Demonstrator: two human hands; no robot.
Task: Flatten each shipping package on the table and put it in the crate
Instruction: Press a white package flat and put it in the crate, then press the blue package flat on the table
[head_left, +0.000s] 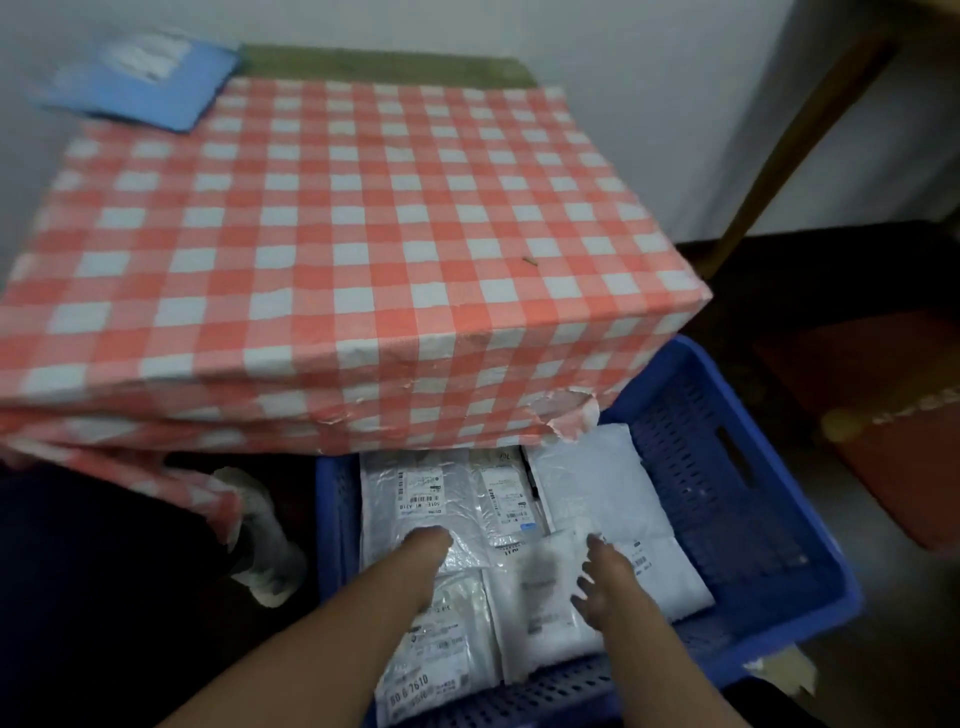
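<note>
A blue crate (727, 467) stands on the floor under the table's front right corner. Several white and silver shipping packages with labels lie flat in it. Both my hands reach into the crate. My left hand (428, 553) rests on a silver package (415, 499), its fingers pointing down and away. My right hand (602, 577) has its fingers spread and touches a blurred white package (545, 597) lying on top of the others. One blue package (140, 83) lies at the far left corner of the table (363, 223), which is covered by a red-and-white checked cloth.
The cloth's torn corner (566, 415) hangs over the crate's rear edge. A wooden leg (795, 150) slants at the right. A red mat (883, 415) lies on the floor to the right. A foot in a white sock (265, 540) stands left of the crate.
</note>
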